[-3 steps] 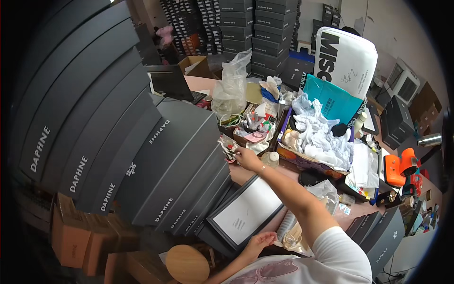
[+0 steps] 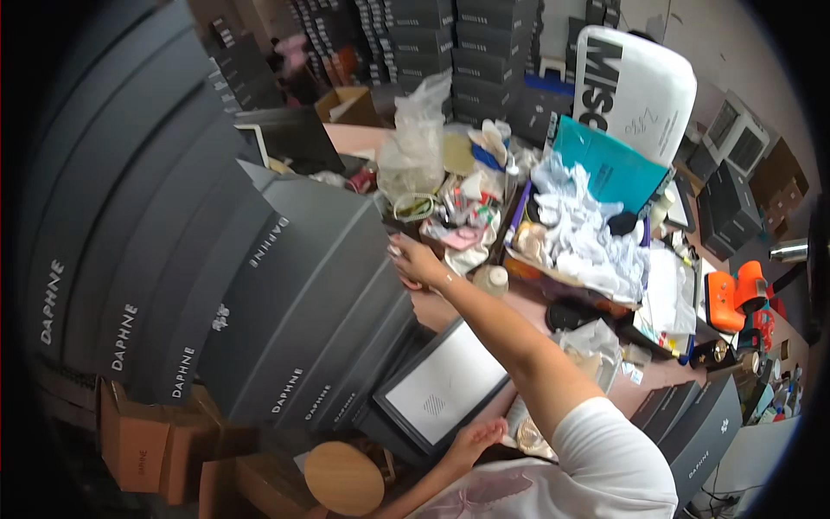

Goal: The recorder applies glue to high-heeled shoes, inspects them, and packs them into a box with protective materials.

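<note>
My right hand (image 2: 417,261) reaches across to the far corner of the stacked dark grey shoe boxes (image 2: 324,227), beside a crowded organiser box. Its fingers are curled closed at that corner; whatever they hold is hidden. My left hand (image 2: 477,439) is close to my body, palm partly up, with the fingers curled together and nothing visible in them. Between the hands lies a dark shoe box with white paper (image 2: 443,387) on it. Just past my right wrist stands a bottle with a white cap (image 2: 492,278).
Tall grey box stacks (image 2: 130,199) rise on the left, above brown cartons (image 2: 143,441). A round wooden stool seat (image 2: 344,478) is at the lower edge. Crumpled white paper (image 2: 579,233) fills a bin. An orange device (image 2: 726,298) stands at the right.
My right hand has moved left and slightly away, to the box corner. The small items in front of its fingers are now hidden. My left hand stays put; the whole view has shifted slightly.
</note>
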The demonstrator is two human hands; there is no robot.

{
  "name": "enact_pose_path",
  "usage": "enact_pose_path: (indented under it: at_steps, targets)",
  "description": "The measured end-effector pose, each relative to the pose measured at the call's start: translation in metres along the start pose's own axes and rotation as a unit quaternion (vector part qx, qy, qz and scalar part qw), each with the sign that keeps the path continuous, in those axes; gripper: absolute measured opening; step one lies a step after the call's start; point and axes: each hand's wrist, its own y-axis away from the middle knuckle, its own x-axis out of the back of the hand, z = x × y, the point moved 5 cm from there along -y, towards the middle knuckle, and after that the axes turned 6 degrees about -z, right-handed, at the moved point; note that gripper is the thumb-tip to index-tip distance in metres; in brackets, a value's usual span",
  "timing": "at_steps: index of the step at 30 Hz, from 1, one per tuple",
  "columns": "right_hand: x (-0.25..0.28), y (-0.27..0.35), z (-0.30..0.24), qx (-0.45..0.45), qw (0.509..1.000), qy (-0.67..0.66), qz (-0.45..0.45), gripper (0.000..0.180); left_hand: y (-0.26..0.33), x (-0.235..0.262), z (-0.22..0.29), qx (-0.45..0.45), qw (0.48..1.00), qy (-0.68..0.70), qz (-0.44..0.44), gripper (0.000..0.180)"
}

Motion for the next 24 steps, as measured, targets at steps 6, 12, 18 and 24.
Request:
enact_pose_path:
  at_steps: [6, 12, 18, 24]
  targets:
    - [0.044, 0.027, -0.042, 0.07, 0.988, -0.14, -0.009, 0.035, -0.03, 0.0, 0.026, -0.083, 0.996, 0.026, 0.033, 0.03]
    - [0.18, 0.296, -0.018, -0.175, 0.96, -0.194, 0.098, 0.029, -0.079, -0.043, 0.048, -0.06, 0.987, -0.064, -0.138, 0.04]
    - [0.103, 0.495, -0.043, -0.339, 0.923, -0.161, 0.089, 0.055, -0.103, -0.06, 0.058, -0.147, 0.967, -0.179, -0.105, 0.04]
    - [0.032, 0.49, 0.002, -0.275, 0.96, 0.038, 0.03, 0.067, -0.081, -0.027, 0.019, -0.081, 0.977, -0.194, -0.041, 0.028]
